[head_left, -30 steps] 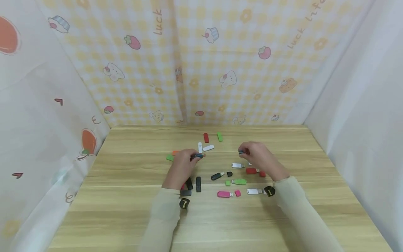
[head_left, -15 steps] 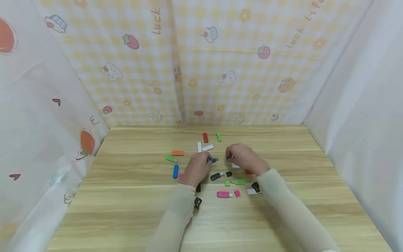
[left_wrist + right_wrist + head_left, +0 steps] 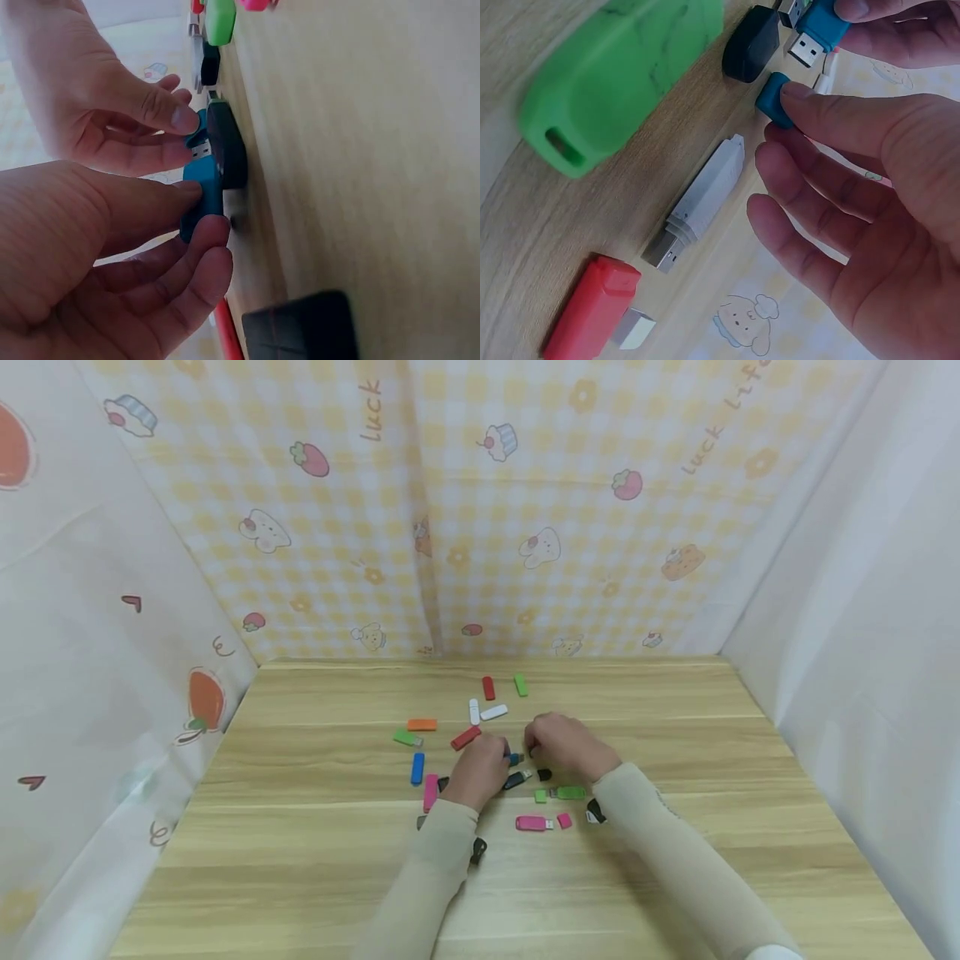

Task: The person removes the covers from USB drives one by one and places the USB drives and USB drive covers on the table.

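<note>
My left hand (image 3: 480, 770) pinches a teal-blue USB stick (image 3: 202, 176) between thumb and fingers, its metal plug pointing toward the other hand. Between thumb and forefinger, my right hand (image 3: 566, 745) holds the matching blue cap (image 3: 774, 100). In the right wrist view a small gap separates plug and cap. Just beside them on the table lie a black USB stick (image 3: 517, 779) with its plug bare and its black cap (image 3: 544, 775). A white USB stick (image 3: 709, 191) and a red one (image 3: 592, 307) lie under the right hand, largely hidden in the head view.
Uncapped green (image 3: 572, 793) and pink (image 3: 531, 823) sticks lie nearer the front, each with its cap beside it. Leftward are blue (image 3: 417, 769), orange (image 3: 422, 725) and pink (image 3: 430, 793) sticks. White, red and green ones lie farther back. A patterned cloth (image 3: 480, 527) closes off the back.
Both hands have come closer together and nearer the front, bringing the blue stick and its cap almost end to end. The left hand's shift right uncovers the red, orange and blue sticks.
</note>
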`<state>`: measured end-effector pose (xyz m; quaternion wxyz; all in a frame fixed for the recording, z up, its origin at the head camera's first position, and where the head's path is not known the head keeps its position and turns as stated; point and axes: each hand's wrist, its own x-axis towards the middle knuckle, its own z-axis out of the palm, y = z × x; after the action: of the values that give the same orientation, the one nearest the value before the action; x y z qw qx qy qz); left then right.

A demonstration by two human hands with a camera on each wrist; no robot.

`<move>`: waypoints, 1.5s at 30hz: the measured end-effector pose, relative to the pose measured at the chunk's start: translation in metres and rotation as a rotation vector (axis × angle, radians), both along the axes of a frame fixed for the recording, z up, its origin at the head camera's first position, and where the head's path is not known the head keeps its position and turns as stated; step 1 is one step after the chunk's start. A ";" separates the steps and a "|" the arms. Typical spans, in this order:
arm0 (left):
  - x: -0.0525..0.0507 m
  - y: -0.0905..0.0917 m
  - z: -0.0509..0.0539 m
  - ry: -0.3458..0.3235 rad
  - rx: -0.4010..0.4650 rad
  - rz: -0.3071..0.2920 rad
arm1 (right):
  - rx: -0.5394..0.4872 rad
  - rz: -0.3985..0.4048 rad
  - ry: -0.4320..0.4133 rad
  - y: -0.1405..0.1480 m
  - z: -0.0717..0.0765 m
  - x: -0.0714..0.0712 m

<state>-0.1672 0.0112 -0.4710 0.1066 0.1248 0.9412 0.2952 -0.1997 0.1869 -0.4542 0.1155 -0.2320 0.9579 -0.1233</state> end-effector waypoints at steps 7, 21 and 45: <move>0.001 0.002 -0.001 0.014 -0.008 0.018 | 0.025 0.019 0.005 -0.001 0.002 0.001; 0.001 -0.020 0.009 0.035 0.065 0.099 | -0.015 -0.012 0.046 0.002 0.010 0.011; 0.020 -0.066 0.008 -0.035 -0.007 -0.248 | -0.098 0.022 0.091 0.000 0.029 0.044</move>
<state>-0.1471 -0.0544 -0.4632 0.1593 0.2347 0.9175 0.2788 -0.1559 0.1864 -0.4254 0.0616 -0.2535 0.9523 -0.1583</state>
